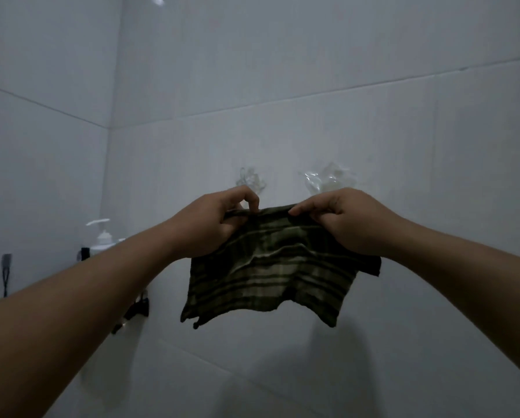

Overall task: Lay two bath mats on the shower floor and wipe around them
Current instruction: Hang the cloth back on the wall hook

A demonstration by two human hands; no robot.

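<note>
A dark green striped cloth (267, 276) hangs in front of the white tiled wall, held up by its top edge. My left hand (210, 224) pinches the cloth's upper left corner. My right hand (346, 221) grips the upper right part of the same edge. The cloth droops below both hands, wrinkled, with its lower corners free. Just above my hands, two clear plastic wall hooks (251, 179) (328, 179) are stuck to the tile. No bath mats or shower floor are in view.
A white pump bottle (101, 236) stands on a dark corner shelf (85, 253) at the left. A dark bracket (138, 309) sticks out of the wall under my left forearm. A black hanging item (6, 273) is on the left wall.
</note>
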